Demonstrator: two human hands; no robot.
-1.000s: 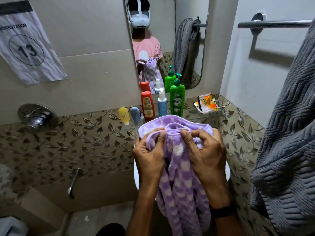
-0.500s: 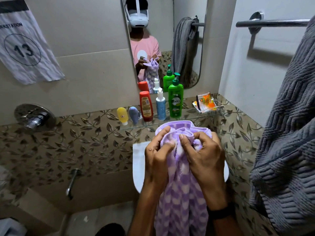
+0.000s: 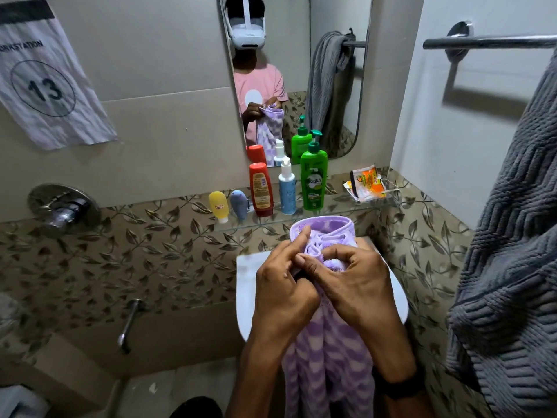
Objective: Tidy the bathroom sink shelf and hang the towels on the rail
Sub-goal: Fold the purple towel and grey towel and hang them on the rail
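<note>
A purple checked towel (image 3: 328, 366) hangs bunched in front of me over the white sink (image 3: 245, 285). My left hand (image 3: 281, 285) and my right hand (image 3: 355, 282) pinch its gathered top edge close together, fingers curled into the cloth. A grey ribbed towel (image 3: 512, 236) hangs on the chrome rail (image 3: 482, 43) at the upper right. On the glass shelf (image 3: 346, 208) stand a yellow tube (image 3: 219, 206), a blue-grey tube (image 3: 239, 203), a red bottle (image 3: 261, 188), a white-and-blue spray bottle (image 3: 287, 187) and a green pump bottle (image 3: 313, 176).
An orange packet (image 3: 366, 182) lies in a clear tray at the shelf's right end. A mirror (image 3: 297, 73) hangs above the shelf. A shower valve (image 3: 63, 208) and a spout (image 3: 129, 324) are on the left wall, with a paper sign (image 3: 45, 76) above.
My hands have drawn closer together on the purple towel, gathering its top edge into a tighter bunch. The towel's top has narrowed.
</note>
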